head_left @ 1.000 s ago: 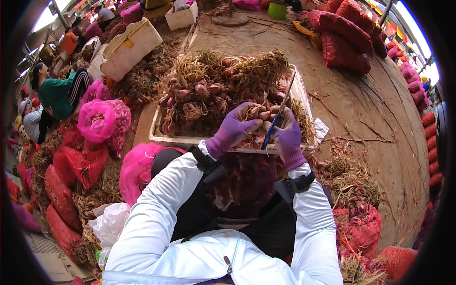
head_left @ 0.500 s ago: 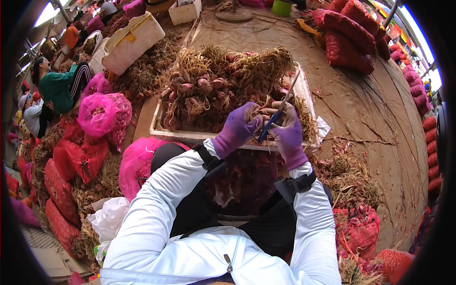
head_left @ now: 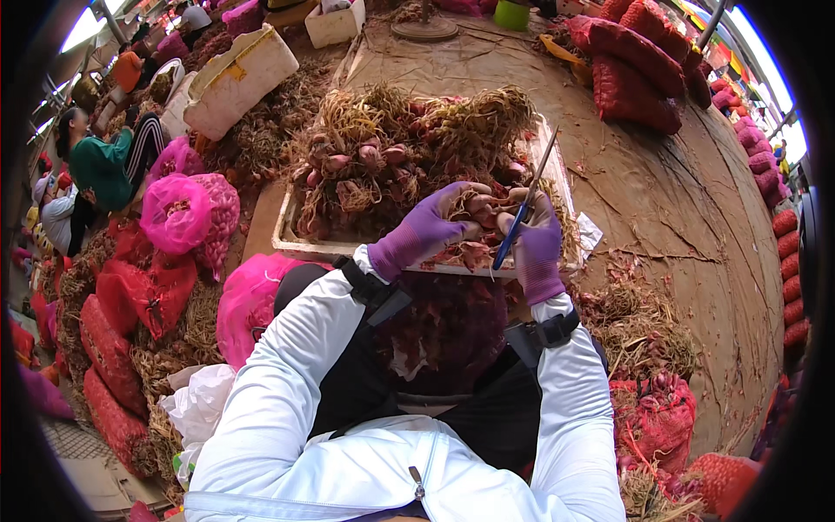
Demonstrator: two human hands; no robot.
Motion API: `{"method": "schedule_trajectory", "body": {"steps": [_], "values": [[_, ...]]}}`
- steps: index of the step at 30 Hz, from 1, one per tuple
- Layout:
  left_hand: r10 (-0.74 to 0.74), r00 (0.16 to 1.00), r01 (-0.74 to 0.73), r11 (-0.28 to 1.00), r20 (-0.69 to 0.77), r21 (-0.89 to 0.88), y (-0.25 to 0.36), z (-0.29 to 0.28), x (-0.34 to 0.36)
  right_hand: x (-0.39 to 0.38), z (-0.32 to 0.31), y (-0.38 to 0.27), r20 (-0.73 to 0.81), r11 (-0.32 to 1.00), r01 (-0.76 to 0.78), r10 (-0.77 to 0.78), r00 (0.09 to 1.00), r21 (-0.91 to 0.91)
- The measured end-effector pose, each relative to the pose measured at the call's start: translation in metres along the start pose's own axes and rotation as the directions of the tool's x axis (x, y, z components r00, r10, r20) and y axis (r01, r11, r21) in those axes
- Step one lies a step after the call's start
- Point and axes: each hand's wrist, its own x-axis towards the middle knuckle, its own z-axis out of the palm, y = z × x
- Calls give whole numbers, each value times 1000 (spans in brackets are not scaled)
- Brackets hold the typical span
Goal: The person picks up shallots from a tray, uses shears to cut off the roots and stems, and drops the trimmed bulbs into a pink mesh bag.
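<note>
My left hand (head_left: 433,224), in a purple glove with pale fingertips, is closed on a small clump of pinkish shallots (head_left: 480,207). My right hand (head_left: 537,239), gloved alike, grips a slim blue-handled cutting tool (head_left: 513,228). Its long metal blade points up and away to the right; I cannot tell whether it is a knife or closed scissors. Both hands are close together over the near right edge of a white foam tray (head_left: 317,250). Heaped in the tray are shallot bunches (head_left: 370,157) with dry, straw-coloured stalks.
Pink net bags (head_left: 178,213) and red net sacks (head_left: 113,348) lie to my left, near a seated person in green (head_left: 103,170). A white foam box (head_left: 239,83) stands far left. Red sacks (head_left: 635,74) are piled far right on a brown ground sheet (head_left: 661,209). Dry stalks (head_left: 644,335) lie right.
My left hand has drawn slightly left and opened up a gap from the right, so the shallots show more clearly. The cutting tool has shifted slightly right, standing a little steeper.
</note>
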Motion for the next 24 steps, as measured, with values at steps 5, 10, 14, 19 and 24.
{"method": "schedule_trajectory", "body": {"steps": [5,10,14,19,24], "values": [[130,990,-132,990,52,42,6,2,-4,0,-7,-10,125,854,-381,360,924,355],[-13,1000,12,999,28,34,8,-1,-1,-2,-1,-7,128,980,-180,168,977,85],[146,989,-142,928,15,346,6,-3,1,0,-2,0,91,984,-141,132,987,109],[215,976,-216,956,27,197,-2,1,-4,-2,-6,-15,128,880,-391,370,920,269],[120,993,-120,988,-2,-96,8,8,-6,-1,-31,-9,375,983,-177,149,915,40]]}}
